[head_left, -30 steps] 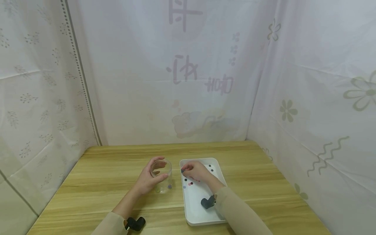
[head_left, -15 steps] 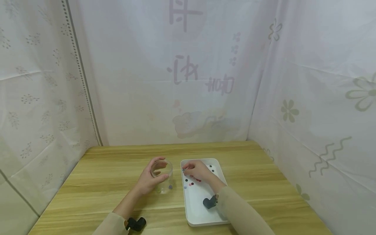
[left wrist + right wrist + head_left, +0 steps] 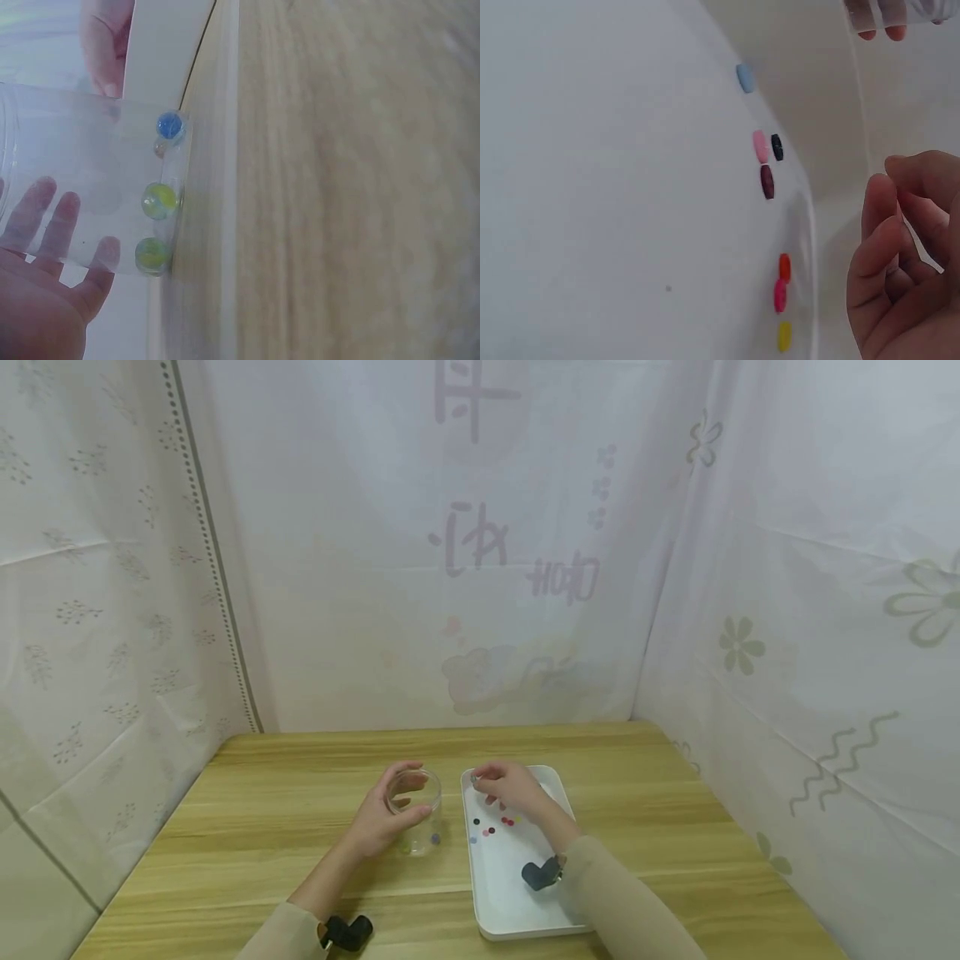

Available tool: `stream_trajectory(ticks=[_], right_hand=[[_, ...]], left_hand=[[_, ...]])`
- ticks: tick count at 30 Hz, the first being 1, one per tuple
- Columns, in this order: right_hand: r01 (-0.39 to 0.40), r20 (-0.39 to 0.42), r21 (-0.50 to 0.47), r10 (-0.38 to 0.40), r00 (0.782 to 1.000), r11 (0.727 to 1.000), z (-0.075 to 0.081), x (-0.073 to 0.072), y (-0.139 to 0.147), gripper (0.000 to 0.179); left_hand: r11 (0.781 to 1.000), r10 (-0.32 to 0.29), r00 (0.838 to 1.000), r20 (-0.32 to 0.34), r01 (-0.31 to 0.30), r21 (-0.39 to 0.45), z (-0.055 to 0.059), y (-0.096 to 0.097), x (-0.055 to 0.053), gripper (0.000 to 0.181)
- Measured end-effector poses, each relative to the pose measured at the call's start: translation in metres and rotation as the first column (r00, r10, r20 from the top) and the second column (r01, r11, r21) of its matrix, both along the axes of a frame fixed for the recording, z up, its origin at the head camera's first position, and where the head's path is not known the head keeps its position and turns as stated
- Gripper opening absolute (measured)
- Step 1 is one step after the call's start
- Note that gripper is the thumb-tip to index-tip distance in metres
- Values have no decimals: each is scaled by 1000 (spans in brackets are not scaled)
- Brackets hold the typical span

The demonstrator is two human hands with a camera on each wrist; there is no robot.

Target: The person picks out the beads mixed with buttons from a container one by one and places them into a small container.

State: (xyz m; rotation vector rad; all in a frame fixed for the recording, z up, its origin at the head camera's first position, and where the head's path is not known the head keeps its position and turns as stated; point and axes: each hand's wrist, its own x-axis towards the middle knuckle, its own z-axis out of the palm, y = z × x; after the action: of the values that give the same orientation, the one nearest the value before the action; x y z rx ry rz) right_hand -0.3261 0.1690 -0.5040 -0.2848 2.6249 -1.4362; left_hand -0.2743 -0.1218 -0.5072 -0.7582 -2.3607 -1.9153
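Observation:
My left hand (image 3: 378,814) grips a clear jar (image 3: 417,810) standing on the table left of the tray. Through its wall in the left wrist view, a blue marble (image 3: 170,125) and yellow-green marbles (image 3: 160,201) lie at the bottom. My right hand (image 3: 513,789) is over the far left corner of the white tray (image 3: 495,910). Its thumb and fingertips pinch a small glassy thing (image 3: 475,782) that looks like a marble; in the right wrist view the closed fingertips hide it. Small button-like discs lie in the tray, among them a light blue one (image 3: 745,78) and a yellow one (image 3: 784,337).
The wood-grain table (image 3: 300,818) holds the jar and the tray side by side, a narrow gap between them. Pink, black, dark red and red discs also lie near the tray's left side. Patterned white curtains (image 3: 360,568) enclose the table's back and sides.
My right hand has moved slightly away from me and up at the tray's left side, uncovering the red and yellow discs. My left hand and the jar have stayed in place.

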Motion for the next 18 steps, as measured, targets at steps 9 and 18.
stream_trajectory(ticks=[9, 18], right_hand=[[32, -2, -89, -33, 999, 996, 13, 2, 2, 23], [57, -9, -145, -59, 998, 988, 23, 5, 1, 23]], left_hand=[[1000, 11, 1000, 2, -11, -6, 0, 1, 1, 67], [1000, 4, 1000, 1, -4, -1, 0, 0, 0, 67]])
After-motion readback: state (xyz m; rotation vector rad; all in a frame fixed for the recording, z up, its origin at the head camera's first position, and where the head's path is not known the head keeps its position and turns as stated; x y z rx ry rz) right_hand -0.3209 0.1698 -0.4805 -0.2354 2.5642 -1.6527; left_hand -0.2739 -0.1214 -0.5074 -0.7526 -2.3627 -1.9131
